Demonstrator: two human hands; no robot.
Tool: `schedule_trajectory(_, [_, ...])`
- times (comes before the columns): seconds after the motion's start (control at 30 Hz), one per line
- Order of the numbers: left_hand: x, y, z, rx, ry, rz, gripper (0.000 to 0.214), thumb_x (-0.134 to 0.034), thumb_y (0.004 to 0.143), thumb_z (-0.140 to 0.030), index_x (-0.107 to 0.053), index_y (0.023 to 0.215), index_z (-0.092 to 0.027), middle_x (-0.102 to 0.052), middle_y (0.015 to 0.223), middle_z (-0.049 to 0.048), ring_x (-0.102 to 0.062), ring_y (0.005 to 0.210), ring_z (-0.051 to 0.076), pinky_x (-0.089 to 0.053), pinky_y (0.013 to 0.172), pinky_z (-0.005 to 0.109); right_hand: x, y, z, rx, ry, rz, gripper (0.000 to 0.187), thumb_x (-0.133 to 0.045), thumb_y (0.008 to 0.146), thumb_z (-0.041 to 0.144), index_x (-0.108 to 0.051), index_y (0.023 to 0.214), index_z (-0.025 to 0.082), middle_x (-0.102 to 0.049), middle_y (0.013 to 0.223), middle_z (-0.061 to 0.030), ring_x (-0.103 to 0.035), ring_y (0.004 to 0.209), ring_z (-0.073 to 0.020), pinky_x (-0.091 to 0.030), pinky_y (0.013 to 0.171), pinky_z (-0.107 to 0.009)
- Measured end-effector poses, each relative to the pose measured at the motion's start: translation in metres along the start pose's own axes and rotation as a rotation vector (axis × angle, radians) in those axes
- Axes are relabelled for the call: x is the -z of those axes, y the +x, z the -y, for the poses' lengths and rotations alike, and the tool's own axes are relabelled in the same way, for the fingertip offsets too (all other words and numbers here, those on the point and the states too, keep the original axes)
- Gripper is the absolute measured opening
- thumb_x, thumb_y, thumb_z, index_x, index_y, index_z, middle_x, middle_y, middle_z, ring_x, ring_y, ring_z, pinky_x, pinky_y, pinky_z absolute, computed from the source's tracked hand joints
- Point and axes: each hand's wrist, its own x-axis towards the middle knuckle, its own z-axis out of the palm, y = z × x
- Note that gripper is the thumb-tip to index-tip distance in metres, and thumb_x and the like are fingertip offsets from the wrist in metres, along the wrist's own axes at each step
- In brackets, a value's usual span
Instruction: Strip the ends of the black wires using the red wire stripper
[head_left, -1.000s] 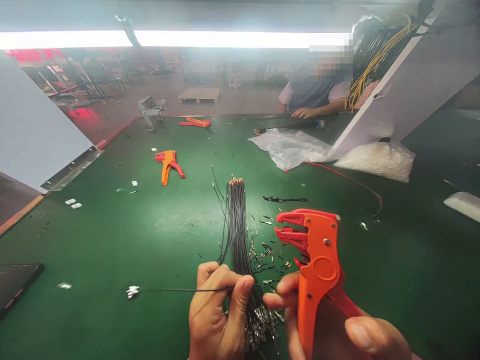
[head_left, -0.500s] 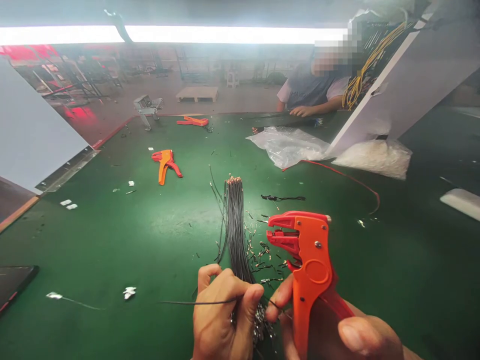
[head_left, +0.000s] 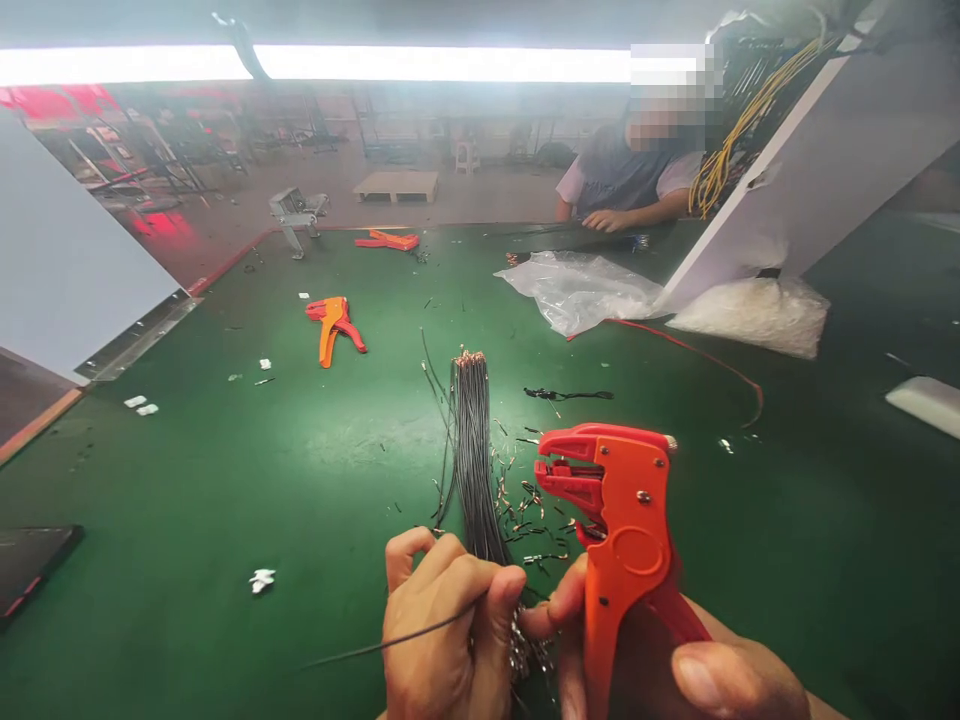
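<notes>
My left hand (head_left: 454, 625) pinches a single black wire (head_left: 375, 646) between thumb and fingers; its loose end slants down to the left. In my right hand (head_left: 720, 660) is an orange and red wire stripper (head_left: 626, 540), held by its handles with its jaws pointing left. My right index finger reaches toward the wire beside my left thumb; whether it touches the wire I cannot tell. Behind my hands lies a bundle of black wires (head_left: 472, 450), bare copper showing at the far ends. The near end of the bundle, with shiny metal tips, is partly hidden by my hands.
Cut wire scraps (head_left: 529, 500) litter the green table (head_left: 187, 480) right of the bundle. Another wire stripper (head_left: 334, 325) lies at left, a further orange tool (head_left: 386, 240) behind it. A plastic bag (head_left: 577, 290) rests at the back. Across the table sits a person (head_left: 626, 185).
The wire's loose end has swung from nearly level to slanting down left. My right index finger has come closer to my left thumb. The stripper has shifted slightly right.
</notes>
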Motion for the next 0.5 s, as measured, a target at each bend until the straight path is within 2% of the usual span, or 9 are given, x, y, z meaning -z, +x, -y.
schedule_trajectory(0.17, [0.0002, 0.0018, -0.0004, -0.013, 0.042, 0.008, 0.020, -0.054, 0.095, -0.010, -0.054, 0.081, -0.024, -0.062, 0.058, -0.0112, -0.056, 0.051, 0.012, -0.030, 0.080, 0.036, -0.0040, -0.0005, 0.0032, -0.023, 0.045, 0.022, 0.058, -0.060, 0.080, 0.044, -0.063, 0.128, 0.012, -0.076, 0.104, -0.0150, -0.070, 0.094, -0.0274, -0.046, 0.090, -0.043])
schedule_trajectory(0.33, [-0.0014, 0.0014, -0.0014, -0.029, 0.061, -0.018, 0.019, -0.054, 0.094, -0.009, -0.054, 0.081, -0.024, -0.059, 0.057, -0.0108, -0.053, 0.050, 0.011, -0.031, 0.080, 0.036, -0.0038, -0.0017, 0.0015, -0.004, 0.088, 0.029, 0.056, -0.063, 0.082, 0.042, -0.063, 0.127, 0.009, -0.075, 0.104, -0.0167, -0.069, 0.088, -0.0231, -0.048, 0.079, -0.032])
schedule_trajectory(0.43, [-0.0014, 0.0012, -0.0008, -0.032, 0.080, -0.028, 0.020, -0.054, 0.095, -0.010, -0.054, 0.081, -0.024, -0.056, 0.057, -0.0112, -0.051, 0.050, 0.011, -0.031, 0.079, 0.034, -0.0022, -0.0034, 0.0014, -0.013, 0.074, 0.028, 0.057, -0.062, 0.083, 0.044, -0.063, 0.128, 0.008, -0.075, 0.101, -0.0172, -0.067, 0.084, -0.0221, -0.047, 0.076, -0.032])
schedule_trajectory(0.5, [-0.0005, 0.0015, 0.0010, 0.022, 0.077, -0.059, 0.022, -0.054, 0.096, -0.012, -0.054, 0.078, -0.024, -0.053, 0.057, -0.0106, -0.049, 0.052, 0.011, -0.033, 0.076, 0.033, -0.0029, -0.0046, 0.0043, -0.045, 0.063, 0.020, 0.058, -0.062, 0.083, 0.045, -0.063, 0.128, 0.009, -0.073, 0.106, -0.0171, -0.066, 0.086, -0.0225, -0.046, 0.079, -0.033])
